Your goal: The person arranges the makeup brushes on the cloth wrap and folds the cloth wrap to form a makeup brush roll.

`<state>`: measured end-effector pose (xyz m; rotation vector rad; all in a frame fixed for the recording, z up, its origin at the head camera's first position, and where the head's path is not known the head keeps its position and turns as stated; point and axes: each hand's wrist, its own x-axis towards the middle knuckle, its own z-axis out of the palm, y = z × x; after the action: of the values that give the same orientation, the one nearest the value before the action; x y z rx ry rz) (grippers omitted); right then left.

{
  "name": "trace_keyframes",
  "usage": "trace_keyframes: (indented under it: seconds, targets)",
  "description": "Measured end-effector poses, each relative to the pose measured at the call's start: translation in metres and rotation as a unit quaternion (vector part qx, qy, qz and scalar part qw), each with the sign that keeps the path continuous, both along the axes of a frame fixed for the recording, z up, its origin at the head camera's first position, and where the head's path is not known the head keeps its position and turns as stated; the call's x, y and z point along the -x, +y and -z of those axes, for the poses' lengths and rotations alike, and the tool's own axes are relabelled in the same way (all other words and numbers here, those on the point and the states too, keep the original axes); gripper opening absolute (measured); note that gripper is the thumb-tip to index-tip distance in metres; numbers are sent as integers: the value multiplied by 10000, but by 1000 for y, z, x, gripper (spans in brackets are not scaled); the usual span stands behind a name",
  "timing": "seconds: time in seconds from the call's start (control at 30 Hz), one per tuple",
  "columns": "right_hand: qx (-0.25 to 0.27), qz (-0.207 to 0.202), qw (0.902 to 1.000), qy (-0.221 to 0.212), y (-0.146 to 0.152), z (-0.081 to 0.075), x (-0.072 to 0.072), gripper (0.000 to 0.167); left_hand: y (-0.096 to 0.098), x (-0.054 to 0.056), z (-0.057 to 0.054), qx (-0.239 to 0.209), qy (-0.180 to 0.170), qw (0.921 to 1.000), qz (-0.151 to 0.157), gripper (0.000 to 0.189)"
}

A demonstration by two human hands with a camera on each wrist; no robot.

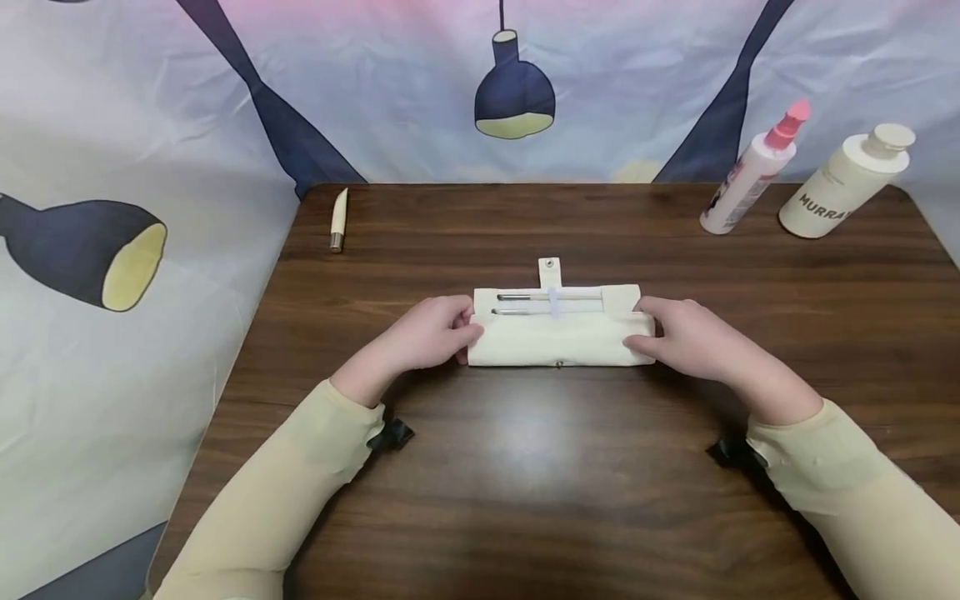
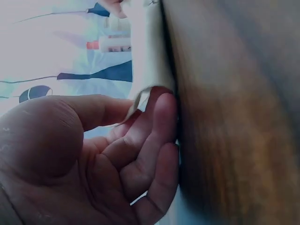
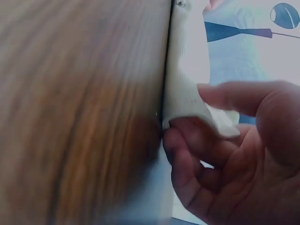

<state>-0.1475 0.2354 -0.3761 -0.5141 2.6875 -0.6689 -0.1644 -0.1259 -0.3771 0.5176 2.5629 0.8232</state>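
Observation:
A cream fabric brush roll (image 1: 551, 343) lies across the table in the head view, its front part folded up over the back part. Two slim makeup brushes (image 1: 521, 297) show in the strip above the fold, lying sideways under a clear band. A snap tab (image 1: 550, 272) sticks out from the far edge. My left hand (image 1: 431, 335) pinches the roll's left end, thumb on top. At the right end my right hand (image 1: 688, 337) does the same. Both wrist views show the fingers (image 2: 164, 112) under the folded fabric, near the tabletop; the fabric hides some fingertips.
At the back left lies a cream tube (image 1: 339, 221) with a silver end. A white spray bottle (image 1: 748, 182) with a pink top and a white bottle (image 1: 836, 187) with dark lettering stand at the back right. A printed cloth (image 1: 405, 92) hangs behind the table (image 1: 525, 517).

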Motion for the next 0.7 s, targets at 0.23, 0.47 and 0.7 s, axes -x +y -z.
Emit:
trace_keyframes:
  seconds: [0.23,0.47,0.7]
  targets:
    - [13,373,9992,-144,-7,3,2,37,7,2,-4,1149,409,9922,254,19]
    - [45,549,9974,-474,-7,7,4,43,34,-40,-12,2015,2332,9484,751,42]
    - [363,524,9955,-699,-5,8,7,40,50,-61,-14,1791,1293,9364,2728,87]
